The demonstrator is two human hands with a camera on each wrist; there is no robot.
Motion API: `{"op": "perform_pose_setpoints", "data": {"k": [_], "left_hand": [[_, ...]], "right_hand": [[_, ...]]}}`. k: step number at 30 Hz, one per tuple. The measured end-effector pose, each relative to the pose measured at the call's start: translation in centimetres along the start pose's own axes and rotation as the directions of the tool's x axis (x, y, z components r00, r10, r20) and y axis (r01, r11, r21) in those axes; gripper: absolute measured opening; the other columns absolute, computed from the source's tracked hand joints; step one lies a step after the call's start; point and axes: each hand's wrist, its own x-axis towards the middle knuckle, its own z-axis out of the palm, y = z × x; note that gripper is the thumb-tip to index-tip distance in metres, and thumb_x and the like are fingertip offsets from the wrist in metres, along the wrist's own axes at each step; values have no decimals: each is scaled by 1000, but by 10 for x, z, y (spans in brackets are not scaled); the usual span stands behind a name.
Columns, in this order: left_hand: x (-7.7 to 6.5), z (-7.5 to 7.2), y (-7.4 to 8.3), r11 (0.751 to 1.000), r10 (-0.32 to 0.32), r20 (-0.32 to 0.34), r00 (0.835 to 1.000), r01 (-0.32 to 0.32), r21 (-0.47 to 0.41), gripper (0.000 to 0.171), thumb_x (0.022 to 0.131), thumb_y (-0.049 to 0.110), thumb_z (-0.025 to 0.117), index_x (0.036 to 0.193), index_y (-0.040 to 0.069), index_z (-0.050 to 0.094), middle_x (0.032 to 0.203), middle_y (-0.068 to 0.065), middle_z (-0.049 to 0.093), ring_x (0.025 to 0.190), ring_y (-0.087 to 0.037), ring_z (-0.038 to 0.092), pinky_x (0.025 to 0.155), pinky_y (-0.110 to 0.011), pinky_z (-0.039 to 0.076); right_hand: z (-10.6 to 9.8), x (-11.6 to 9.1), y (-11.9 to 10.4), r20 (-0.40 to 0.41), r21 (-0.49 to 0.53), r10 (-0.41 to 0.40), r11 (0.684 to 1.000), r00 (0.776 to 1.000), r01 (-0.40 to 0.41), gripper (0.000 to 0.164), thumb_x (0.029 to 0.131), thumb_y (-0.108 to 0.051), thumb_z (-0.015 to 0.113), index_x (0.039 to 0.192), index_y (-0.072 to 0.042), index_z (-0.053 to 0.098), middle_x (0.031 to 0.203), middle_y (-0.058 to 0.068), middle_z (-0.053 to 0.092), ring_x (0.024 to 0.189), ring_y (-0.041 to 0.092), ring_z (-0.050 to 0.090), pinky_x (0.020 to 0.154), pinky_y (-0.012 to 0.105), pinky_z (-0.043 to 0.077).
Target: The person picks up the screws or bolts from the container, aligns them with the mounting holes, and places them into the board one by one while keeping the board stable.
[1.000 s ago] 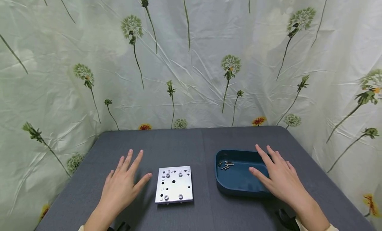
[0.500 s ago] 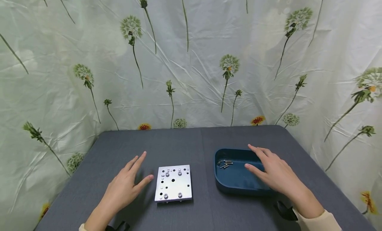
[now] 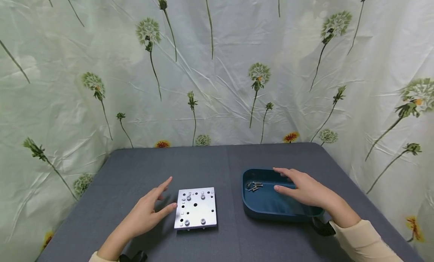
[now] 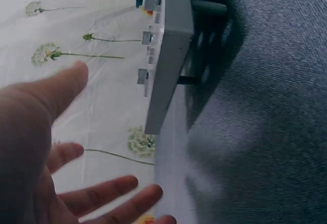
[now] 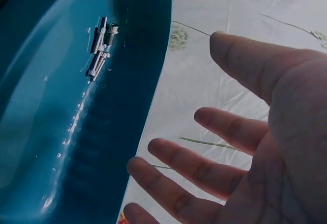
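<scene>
A square silver metal plate with holes and several bolts lies on the table left of centre. In the left wrist view the plate is seen edge-on, raised off the cloth, with bolt shanks sticking out below. My left hand hovers just left of it, fingers extended, thumb tip close to its left edge, holding nothing. To the right stands a blue tray with several small screws at its left side. Above the tray's right part, my right hand hovers with fingers extended and nothing in it.
A grey cloth covers the table. Behind and at both sides hangs a pale curtain printed with dandelions. A strip of bare cloth separates the plate from the tray.
My right hand has moved left over the tray. My left hand has turned and shifted slightly right, towards the plate. Plate, tray and screws stay in place on the table.
</scene>
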Motion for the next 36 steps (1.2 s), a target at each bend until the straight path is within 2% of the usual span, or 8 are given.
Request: {"op": "perform_pose_setpoints", "data": {"k": [2,5,7,9,13,22,29,36], "left_hand": [[0,2,-3,999,9,20,1000,-8,-38,85,100,52,74,170,29,33,156,-17,57,129,-35,65,81,-43,60],[0,5,-7,997,22,48,999,-18,-73,87,99,54,74,171,32,30,163,-18,52,140,-43,59,94,-59,61],[-1,7,-10,996,40,64,997,-35,-86,89,98,55,74,171,33,28,167,-19,47,147,-47,53,105,-69,54],[-1,9,-12,994,59,80,995,-51,-98,91,98,55,75,172,33,27,170,-18,43,152,-48,47,114,-75,45],[0,13,-17,990,83,100,991,-70,-124,95,95,55,78,172,30,27,172,-17,40,155,-48,42,116,-75,43],[2,21,-24,988,112,135,985,-95,-125,110,85,53,88,172,20,29,172,-17,40,154,-48,43,116,-72,44],[4,23,-27,980,122,178,977,-91,-175,115,82,51,92,172,17,29,174,-17,37,155,-54,39,123,-84,19],[3,25,-33,975,135,212,968,-91,-204,117,80,52,93,172,17,28,175,-18,33,157,-58,32,123,-85,12]], "right_hand": [[-1,3,1,20,26,-1,1000,1000,1,73,105,-48,67,162,-6,47,146,26,62,132,44,63,98,60,60],[-2,7,2,49,62,-1,998,999,-2,72,106,-46,67,162,-6,47,149,27,61,133,44,63,103,62,58],[-2,9,3,70,83,1,997,998,-7,71,106,-46,66,162,-6,46,150,27,60,133,44,63,105,63,57],[-2,11,5,89,99,1,995,996,-10,71,107,-46,66,162,-6,46,150,27,60,131,44,64,107,63,56],[-1,15,8,123,128,3,992,992,-19,70,107,-45,66,162,-7,46,151,27,59,130,44,65,106,63,56],[-2,27,16,198,199,-23,980,980,-17,65,109,-40,64,160,-4,47,149,30,59,128,43,67,100,56,61],[-3,36,20,254,276,-67,961,965,-6,61,111,-36,61,159,-2,48,151,31,58,134,45,63,106,60,57],[2,47,29,284,300,-90,954,955,0,55,113,-34,57,158,-2,51,146,26,62,133,39,63,106,54,57]]}}
